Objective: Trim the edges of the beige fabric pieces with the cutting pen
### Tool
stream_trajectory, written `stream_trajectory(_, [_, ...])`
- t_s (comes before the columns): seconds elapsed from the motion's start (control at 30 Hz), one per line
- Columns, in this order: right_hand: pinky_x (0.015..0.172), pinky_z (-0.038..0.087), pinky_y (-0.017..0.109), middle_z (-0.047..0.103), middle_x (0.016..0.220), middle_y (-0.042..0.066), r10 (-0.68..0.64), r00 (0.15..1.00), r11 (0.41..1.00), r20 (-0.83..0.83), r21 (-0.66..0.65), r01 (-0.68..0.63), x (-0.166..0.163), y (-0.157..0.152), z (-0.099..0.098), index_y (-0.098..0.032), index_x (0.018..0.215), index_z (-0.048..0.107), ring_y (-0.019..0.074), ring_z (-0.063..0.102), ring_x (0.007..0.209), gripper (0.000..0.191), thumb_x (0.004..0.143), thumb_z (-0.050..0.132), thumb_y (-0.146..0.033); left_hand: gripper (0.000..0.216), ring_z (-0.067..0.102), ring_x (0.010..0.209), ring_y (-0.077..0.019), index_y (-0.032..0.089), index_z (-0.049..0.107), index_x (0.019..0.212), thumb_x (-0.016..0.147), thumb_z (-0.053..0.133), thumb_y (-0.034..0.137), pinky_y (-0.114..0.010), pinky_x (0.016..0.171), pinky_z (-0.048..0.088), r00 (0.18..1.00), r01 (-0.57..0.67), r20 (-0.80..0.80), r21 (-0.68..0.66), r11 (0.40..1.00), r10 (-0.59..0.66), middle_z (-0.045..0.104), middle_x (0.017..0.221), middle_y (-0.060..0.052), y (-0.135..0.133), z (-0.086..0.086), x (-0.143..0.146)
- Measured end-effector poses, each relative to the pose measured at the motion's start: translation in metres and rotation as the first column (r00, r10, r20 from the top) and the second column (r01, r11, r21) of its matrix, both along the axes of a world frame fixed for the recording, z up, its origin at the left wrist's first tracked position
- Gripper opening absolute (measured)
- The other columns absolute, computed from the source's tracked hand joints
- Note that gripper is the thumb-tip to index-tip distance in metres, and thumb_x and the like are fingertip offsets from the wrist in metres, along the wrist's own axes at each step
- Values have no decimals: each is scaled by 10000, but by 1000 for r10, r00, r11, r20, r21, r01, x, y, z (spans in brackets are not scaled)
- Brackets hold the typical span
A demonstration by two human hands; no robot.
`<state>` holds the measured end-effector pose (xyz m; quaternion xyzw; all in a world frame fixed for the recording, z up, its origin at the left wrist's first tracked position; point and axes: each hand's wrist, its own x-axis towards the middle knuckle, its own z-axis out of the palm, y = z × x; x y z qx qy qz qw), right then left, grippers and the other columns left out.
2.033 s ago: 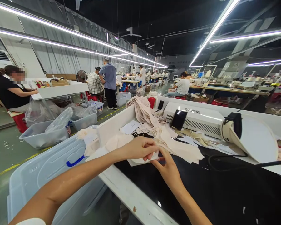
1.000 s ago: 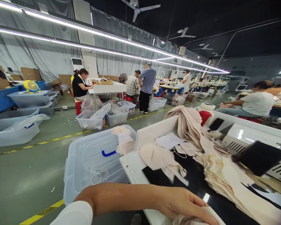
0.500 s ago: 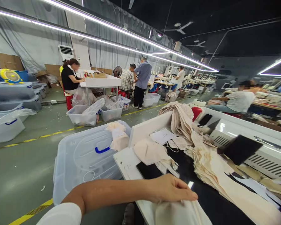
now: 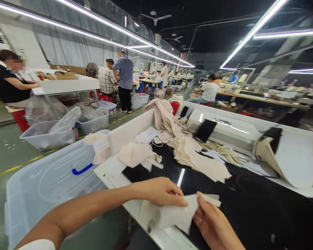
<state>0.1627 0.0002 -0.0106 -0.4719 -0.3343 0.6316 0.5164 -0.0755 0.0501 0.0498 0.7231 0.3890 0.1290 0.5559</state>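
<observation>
A pale fabric piece (image 4: pixel 176 213) is pinched by left hand (image 4: pixel 161 191) and right hand (image 4: pixel 211 220), apparently to keep it spread; beyond them, fabric strips (image 4: pixel 194 156) are stacked.

My own: two are showing, left hand (image 4: pixel 167 192) and right hand (image 4: pixel 211 218).
Held pale fabric (image 4: pixel 176 211): I am holding at least one piece; blurred layers are escaping my count.
Fanned fabric stack (image 4: pixel 200 161): I am seeing one.
Lidded box (image 4: pixel 59 175): one, showing one blue handle (image 4: pixel 82 170).
Ceiling fans (image 4: pixel 155 19): I am counting at least two.
Other people (image 4: pixel 124 71): at least five are showing.
</observation>
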Motion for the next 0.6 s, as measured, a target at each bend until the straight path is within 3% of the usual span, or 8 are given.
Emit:
stream_trajectory(0.07, [503,470,204,540,690,-45,-77,997,997,-13,-4,77,8,10,15,-234,793,807,111,500,609,523,651,1166,-587,271,620,773,-134,185,823,948,1079,809,421,-232,680,392,992,46,-125,182,982,-23,712,817,46,8,10,-8])
stream_trajectory(0.13, [487,435,200,547,719,-41,-150,988,988,48,44,147,18,17,28,-223,790,822,103,475,622,601,562,1175,-652,210,672,804,-138,198,825,980,1125,742,324,-234,708,404,978,82,-207,368,926,-5,766,880,41,16,20,-16])
stream_trajectory(0.17, [500,445,200,577,752,-32,-177,982,983,69,64,173,23,19,33,-223,803,838,103,491,641,617,541,1175,-667,209,696,827,-147,206,823,999,1149,712,298,-239,719,410,969,95,-246,470,878,26,787,905,35,18,25,-21])
stream_trajectory(0.23, [545,483,202,650,816,-11,-212,973,975,96,92,203,33,18,39,-225,827,870,109,543,688,609,541,1175,-669,224,732,886,-170,217,810,1032,1194,661,261,-255,738,416,938,141,-324,680,720,122,811,979,16,19,31,-29])
stream_trajectory(0.3, [604,527,209,729,871,15,-201,965,976,170,118,182,40,10,37,-229,853,902,119,593,722,552,600,1164,-644,270,739,870,-178,219,793,1011,1227,633,252,-272,701,392,905,237,-393,784,575,163,796,973,4,13,35,-39])
stream_trajectory(0.33, [633,552,219,771,895,29,-176,954,980,243,139,145,43,4,34,-234,867,915,126,617,727,518,651,1143,-647,283,736,839,-174,223,789,995,1234,642,263,-277,676,376,895,280,-419,794,540,152,785,950,8,8,35,-44])
stream_trajectory(0.5, [778,684,301,910,1005,62,-37,794,948,607,273,-164,48,-32,2,-311,921,949,227,810,802,363,927,914,-672,365,671,651,-159,222,762,822,1169,814,321,-297,595,301,835,407,-547,678,612,51,736,753,42,-22,28,-61])
stream_trajectory(0.6, [913,733,329,942,1076,63,-25,739,894,673,346,-284,48,-44,-9,-347,986,963,292,906,996,225,990,869,-551,307,726,775,-188,208,754,861,1166,780,223,-295,663,408,830,423,-555,699,577,63,775,841,12,-32,18,-46])
